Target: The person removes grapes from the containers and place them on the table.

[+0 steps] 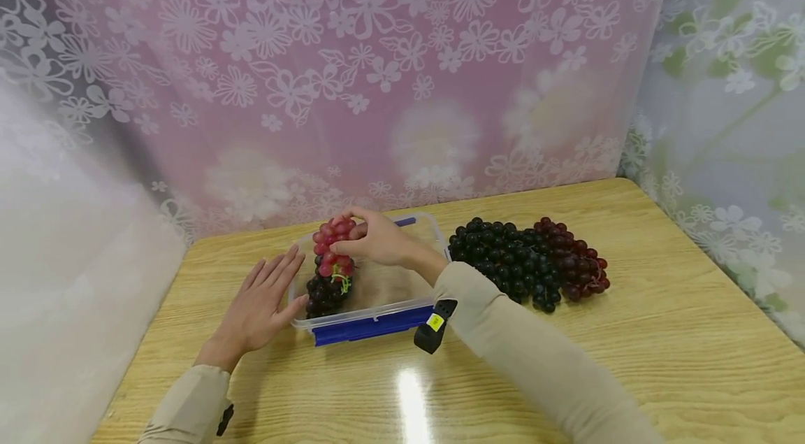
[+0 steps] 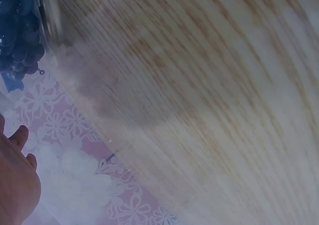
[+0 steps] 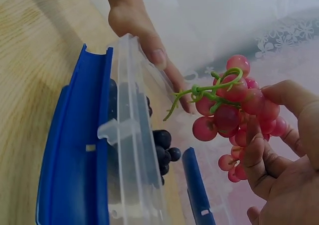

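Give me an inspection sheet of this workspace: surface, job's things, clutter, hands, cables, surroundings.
Surface: wooden table, with a light glare near the front edge.
Job's things: clear box with blue clips; dark grapes inside it; red grapes held over it.
Clutter: two more bunches, dark and dark red, right of the box.
Hands: left hand flat, fingers against the box's left wall; right hand grips the red grapes.
Cables: nothing seen.
Surroundings: floral curtain behind and at both sides.
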Motion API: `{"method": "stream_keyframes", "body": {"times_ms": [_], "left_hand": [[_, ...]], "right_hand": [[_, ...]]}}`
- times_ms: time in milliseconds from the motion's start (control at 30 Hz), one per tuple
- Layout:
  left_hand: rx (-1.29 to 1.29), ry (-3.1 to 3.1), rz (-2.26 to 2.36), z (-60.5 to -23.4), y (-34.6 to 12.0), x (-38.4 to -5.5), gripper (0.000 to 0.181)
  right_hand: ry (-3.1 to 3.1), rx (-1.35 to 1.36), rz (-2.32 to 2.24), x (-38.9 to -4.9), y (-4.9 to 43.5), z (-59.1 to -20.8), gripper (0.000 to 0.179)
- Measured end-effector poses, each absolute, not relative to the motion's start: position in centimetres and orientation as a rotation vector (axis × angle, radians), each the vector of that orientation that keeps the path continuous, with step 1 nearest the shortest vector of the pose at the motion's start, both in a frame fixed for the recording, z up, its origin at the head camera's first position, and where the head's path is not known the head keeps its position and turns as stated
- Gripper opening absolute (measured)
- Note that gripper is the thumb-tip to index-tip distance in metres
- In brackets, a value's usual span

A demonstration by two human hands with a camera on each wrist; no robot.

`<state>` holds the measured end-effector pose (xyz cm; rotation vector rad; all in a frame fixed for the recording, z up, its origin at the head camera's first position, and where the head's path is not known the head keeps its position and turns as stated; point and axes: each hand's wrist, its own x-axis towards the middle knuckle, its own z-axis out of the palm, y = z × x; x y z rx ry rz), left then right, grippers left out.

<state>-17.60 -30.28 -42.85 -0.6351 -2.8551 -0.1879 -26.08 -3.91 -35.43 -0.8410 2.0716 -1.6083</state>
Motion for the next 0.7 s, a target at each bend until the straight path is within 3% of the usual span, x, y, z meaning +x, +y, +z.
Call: {"method": "stream_keyframes", "body": {"times_ms": [700], "left_hand": [[-0.645,-2.814,-0.250,-43.2,-30.3,-17.7,0.068]], "right_hand": [[2.220,-0.893,-1.591,-28.2,4.8,-32.4,0.040]]}}
